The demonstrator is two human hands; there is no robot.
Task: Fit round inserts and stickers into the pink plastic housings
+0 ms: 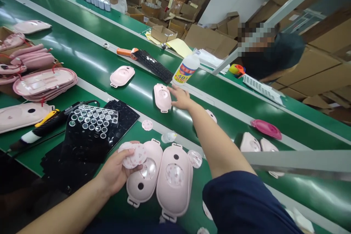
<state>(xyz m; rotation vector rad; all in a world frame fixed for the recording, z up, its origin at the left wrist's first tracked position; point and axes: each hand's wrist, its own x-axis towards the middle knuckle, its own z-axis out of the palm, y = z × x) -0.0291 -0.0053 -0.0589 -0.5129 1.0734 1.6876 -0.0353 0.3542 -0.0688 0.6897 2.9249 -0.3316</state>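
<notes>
My left hand (116, 168) is closed around a small stack of round, pink-patterned discs (134, 154). Partly beneath it lies a pale pink oval plastic shell (146, 186) with a clear round window. A second pink shell (174, 193) lies beside that one, a patterned disc showing in its window. Out over the green belt, my right hand (179, 98) has its fingers apart at the right edge of another pink shell (162, 98); whether they touch it I cannot tell. A white bottle (186, 68) labelled 401 stands just beyond that hand.
Black sheets with round stickers (93, 119) and a black-and-yellow tool (41, 126) lie at left, near stacked pink shells (45, 82). A small clear bottle (169, 137) lies near the belt edge. A grey metal bar (296, 164) crosses at right. Two people are across the line.
</notes>
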